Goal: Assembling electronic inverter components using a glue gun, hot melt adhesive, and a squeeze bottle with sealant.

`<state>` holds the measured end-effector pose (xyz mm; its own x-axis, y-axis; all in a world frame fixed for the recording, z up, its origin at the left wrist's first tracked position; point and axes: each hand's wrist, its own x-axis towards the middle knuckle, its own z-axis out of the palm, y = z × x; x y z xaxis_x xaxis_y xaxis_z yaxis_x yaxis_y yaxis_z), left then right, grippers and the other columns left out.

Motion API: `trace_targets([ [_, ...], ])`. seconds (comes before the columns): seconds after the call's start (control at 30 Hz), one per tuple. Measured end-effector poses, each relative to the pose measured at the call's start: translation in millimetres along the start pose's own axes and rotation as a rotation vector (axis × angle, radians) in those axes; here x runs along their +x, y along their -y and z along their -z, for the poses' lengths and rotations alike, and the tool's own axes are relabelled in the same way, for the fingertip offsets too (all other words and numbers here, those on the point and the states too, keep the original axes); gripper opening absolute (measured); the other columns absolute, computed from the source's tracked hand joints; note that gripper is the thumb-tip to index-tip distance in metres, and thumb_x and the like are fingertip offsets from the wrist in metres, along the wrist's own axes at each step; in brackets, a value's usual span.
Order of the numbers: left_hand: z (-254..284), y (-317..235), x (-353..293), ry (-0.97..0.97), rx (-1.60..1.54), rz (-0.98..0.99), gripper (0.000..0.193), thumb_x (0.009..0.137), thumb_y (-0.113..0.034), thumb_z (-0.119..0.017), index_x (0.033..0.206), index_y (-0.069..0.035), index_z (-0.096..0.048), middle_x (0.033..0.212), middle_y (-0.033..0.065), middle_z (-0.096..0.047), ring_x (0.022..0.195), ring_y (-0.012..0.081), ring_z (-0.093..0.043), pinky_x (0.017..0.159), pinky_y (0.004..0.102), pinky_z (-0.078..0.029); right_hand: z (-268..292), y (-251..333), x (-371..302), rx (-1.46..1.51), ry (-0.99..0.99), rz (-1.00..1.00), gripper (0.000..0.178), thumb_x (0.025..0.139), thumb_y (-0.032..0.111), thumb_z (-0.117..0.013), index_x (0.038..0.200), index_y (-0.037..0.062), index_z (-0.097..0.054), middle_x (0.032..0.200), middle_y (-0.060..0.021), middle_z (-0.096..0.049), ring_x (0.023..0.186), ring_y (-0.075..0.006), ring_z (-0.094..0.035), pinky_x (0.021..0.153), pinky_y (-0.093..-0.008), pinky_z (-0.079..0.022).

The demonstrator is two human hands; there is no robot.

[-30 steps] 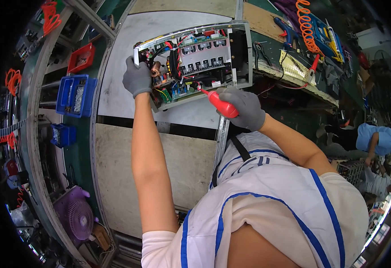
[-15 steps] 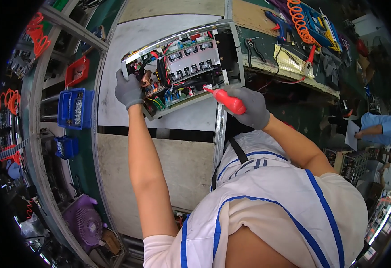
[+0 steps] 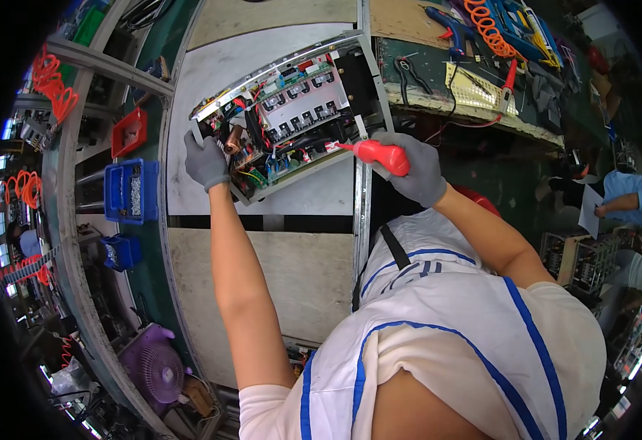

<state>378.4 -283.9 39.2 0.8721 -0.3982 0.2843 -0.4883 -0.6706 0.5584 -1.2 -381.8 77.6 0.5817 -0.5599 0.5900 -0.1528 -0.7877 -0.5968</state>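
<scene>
An open metal chassis [image 3: 350, 73] with circuit boards, coloured wires and a copper coil lies tilted on the grey bench top [image 3: 211, 81]. My left hand [image 3: 205, 160], in a grey glove, grips the chassis at its near left corner. My right hand [image 3: 413, 167], also gloved, is closed around a red-handled screwdriver [image 3: 374, 152] whose tip points left into the board area of the chassis.
Blue parts bins [image 3: 129, 192] and a red bin [image 3: 129, 133] sit on the rack to the left. A purple fan [image 3: 154, 367] stands lower left. Pliers, coiled orange hoses [image 3: 486, 29] and tools cover the bench at upper right. Another person in blue [image 3: 633, 199] works far right.
The view has shifted, so the chassis sits further right and higher. Both hands keep their grips; the screwdriver tip stays at the chassis interior.
</scene>
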Motion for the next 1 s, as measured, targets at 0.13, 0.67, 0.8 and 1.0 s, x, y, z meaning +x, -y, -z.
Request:
trace_targets([
  [0.13, -5.3, 6.0, -1.4, -0.068, -0.024, -0.025, 0.042, 0.08, -0.028, -0.056, 0.121, -0.015, -0.06, 0.086, 0.0199, -0.071, 0.083, 0.0414, -0.067, 0.076, 0.0489, -0.05, 5.5, -3.1, 1.6, 0.008, 0.009, -0.063, 0.044, 0.076, 0.018, -0.083, 0.111, 0.007, -0.059, 0.1, -0.0133, -0.07, 0.082, -0.0306, -0.07, 0.071, -0.0351, -0.056],
  [0.67, 16.6, 34.9, -77.3, -0.152, -0.303, -0.158, 0.035, 0.08, -0.023, -0.062, 0.11, -0.007, -0.054, 0.078, 0.0209, -0.065, 0.071, 0.0433, -0.064, 0.06, 0.0489, -0.047, 67.1, -45.5, -10.1, 1.603, -0.478, -0.786, 0.057, 0.096, 0.042, -0.054, 0.134, 0.0005, -0.046, 0.138, -0.0192, -0.051, 0.133, -0.0341, -0.045, 0.117, -0.0513, -0.026],
  [0.8, 19.8, 74.1, -111.9, -0.179, -0.253, -0.264, 0.034, 0.081, -0.027, -0.062, 0.104, -0.003, -0.054, 0.085, 0.0244, -0.065, 0.076, 0.0443, -0.064, 0.063, 0.0507, -0.047, 68.7, -31.1, 2.2, 1.701, -0.397, -0.843, 0.052, 0.096, 0.046, -0.054, 0.127, 0.0038, -0.053, 0.131, -0.0171, -0.058, 0.125, -0.0329, -0.053, 0.107, -0.0489, -0.038],
  [1.0, 38.2, 83.0, -150.7, -0.03, -0.165, -0.368, 0.056, 0.079, -0.022, -0.068, 0.127, 0.003, -0.051, 0.108, 0.0248, -0.062, 0.1, 0.0456, -0.06, 0.089, 0.046, -0.05, 69.0, -29.4, -0.9, 1.861, -0.011, -0.796, 0.061, 0.096, 0.051, -0.051, 0.132, 0.002, -0.05, 0.105, -0.0154, -0.061, 0.08, -0.0203, -0.05, 0.06, -0.0295, -0.043],
])
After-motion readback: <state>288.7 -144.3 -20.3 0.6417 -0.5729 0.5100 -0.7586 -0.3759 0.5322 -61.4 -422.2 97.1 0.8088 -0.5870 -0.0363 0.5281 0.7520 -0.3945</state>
